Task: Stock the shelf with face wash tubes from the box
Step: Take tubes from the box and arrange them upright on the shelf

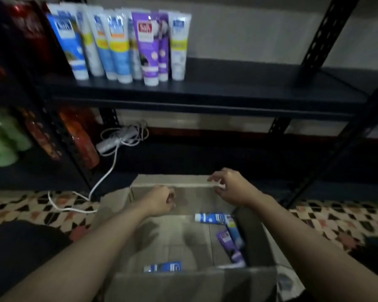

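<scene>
- Already, a row of face wash tubes (122,44) stood cap-down at the left of the black shelf (249,83), whose right part was bare.
- The cardboard box (183,282) below held at least four more: a blue tube (210,218) and a purple tube (228,245) by its right wall, and another blue one near the front.
- The left hand (162,200) hovered over the box with its fingers curled; whether it held anything could not be told.
- The right hand (231,188) seemed to pinch the box's far flap.
- Roughly two-thirds done, I judged.
</scene>
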